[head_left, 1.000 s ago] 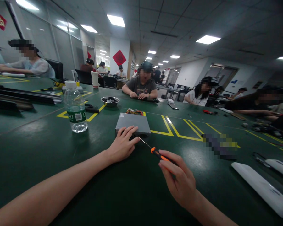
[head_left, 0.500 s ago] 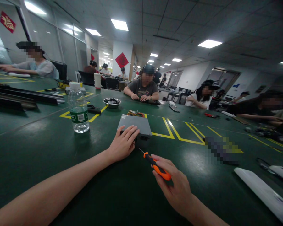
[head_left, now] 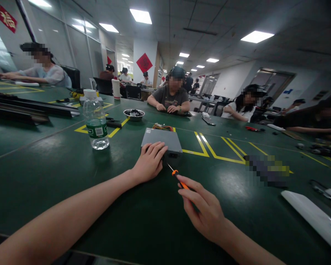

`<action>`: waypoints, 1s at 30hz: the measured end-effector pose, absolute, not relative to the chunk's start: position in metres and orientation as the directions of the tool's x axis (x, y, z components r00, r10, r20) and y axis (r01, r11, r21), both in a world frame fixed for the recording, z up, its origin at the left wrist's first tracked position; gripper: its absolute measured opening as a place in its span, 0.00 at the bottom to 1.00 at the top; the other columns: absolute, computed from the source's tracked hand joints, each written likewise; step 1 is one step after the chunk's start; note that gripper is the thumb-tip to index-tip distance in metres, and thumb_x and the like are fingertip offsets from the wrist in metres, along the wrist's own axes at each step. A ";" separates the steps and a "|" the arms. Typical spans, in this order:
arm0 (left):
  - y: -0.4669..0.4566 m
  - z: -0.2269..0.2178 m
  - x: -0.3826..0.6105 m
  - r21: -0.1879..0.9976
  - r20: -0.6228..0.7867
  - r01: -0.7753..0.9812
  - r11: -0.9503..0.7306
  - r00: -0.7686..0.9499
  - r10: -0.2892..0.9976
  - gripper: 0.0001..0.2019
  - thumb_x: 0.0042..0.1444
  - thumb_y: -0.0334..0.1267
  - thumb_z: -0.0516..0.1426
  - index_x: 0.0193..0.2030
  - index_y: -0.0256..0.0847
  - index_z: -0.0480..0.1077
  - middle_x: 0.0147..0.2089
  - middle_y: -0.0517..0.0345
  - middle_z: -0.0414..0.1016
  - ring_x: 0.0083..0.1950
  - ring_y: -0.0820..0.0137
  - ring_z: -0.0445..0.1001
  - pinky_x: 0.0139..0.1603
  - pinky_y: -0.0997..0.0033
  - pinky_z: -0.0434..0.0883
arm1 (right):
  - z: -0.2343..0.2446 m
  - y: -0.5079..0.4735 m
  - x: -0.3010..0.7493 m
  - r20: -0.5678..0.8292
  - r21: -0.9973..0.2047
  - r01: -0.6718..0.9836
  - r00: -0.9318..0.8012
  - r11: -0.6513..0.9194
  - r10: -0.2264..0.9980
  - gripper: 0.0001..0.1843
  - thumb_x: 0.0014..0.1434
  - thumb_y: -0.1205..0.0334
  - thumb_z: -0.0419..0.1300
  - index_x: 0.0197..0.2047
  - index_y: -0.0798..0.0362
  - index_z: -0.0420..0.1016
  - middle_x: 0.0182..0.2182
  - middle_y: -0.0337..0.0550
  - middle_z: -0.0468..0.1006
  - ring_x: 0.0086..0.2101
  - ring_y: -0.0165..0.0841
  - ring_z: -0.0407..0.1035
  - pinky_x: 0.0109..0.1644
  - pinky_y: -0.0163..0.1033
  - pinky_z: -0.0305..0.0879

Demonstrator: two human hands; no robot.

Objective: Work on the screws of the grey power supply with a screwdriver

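A grey metal power supply box (head_left: 165, 139) lies on the green table (head_left: 44, 173), with coloured wires (head_left: 162, 127) at its far end. My left hand (head_left: 149, 162) rests on the box's near left corner, fingers laid flat over the top. My right hand (head_left: 204, 211) is closed around an orange-handled screwdriver (head_left: 178, 177). The thin shaft points at the box's near face, its tip a little short of it.
A water bottle (head_left: 96, 121) stands left of the box. A metal bowl (head_left: 134, 114) of small parts sits behind it. Long black bars (head_left: 30, 108) lie far left, white panels (head_left: 311, 217) at the right. Several other people sit working across the table.
My right hand drew the screwdriver back from the box, then angled its tip toward the near face again. My left hand stayed on the box.
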State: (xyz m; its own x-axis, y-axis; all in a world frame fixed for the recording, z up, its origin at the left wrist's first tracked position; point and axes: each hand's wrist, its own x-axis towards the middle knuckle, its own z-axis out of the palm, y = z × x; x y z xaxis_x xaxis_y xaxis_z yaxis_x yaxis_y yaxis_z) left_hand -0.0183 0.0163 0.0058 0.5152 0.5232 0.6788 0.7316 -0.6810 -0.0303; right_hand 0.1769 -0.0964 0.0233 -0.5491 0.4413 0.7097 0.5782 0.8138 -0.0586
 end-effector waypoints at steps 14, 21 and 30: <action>0.019 0.004 -0.018 -0.014 0.667 0.731 -0.682 0.515 0.538 0.24 0.54 0.32 0.49 0.60 0.38 0.55 0.61 0.46 0.59 0.62 0.59 0.55 0.59 0.54 0.51 | 0.026 -0.094 0.180 0.711 0.009 0.635 -0.547 0.772 0.442 0.13 0.55 0.76 0.51 0.43 0.56 0.66 0.48 0.56 0.70 0.44 0.33 0.69 0.42 0.38 0.70; 0.018 0.004 -0.017 -0.027 0.669 0.736 -0.676 0.516 0.535 0.24 0.54 0.32 0.49 0.59 0.37 0.55 0.61 0.46 0.59 0.62 0.59 0.55 0.59 0.55 0.51 | 0.026 -0.095 0.181 0.716 0.001 0.646 -0.533 0.763 0.450 0.14 0.55 0.76 0.51 0.44 0.56 0.65 0.48 0.56 0.70 0.44 0.33 0.69 0.43 0.38 0.70; 0.017 0.004 -0.017 -0.022 0.669 0.743 -0.669 0.508 0.543 0.24 0.53 0.31 0.49 0.59 0.37 0.56 0.61 0.46 0.59 0.62 0.59 0.54 0.59 0.55 0.51 | 0.023 -0.092 0.182 0.697 0.008 0.671 -0.535 0.742 0.477 0.14 0.56 0.75 0.50 0.46 0.55 0.65 0.49 0.55 0.70 0.45 0.34 0.69 0.44 0.40 0.70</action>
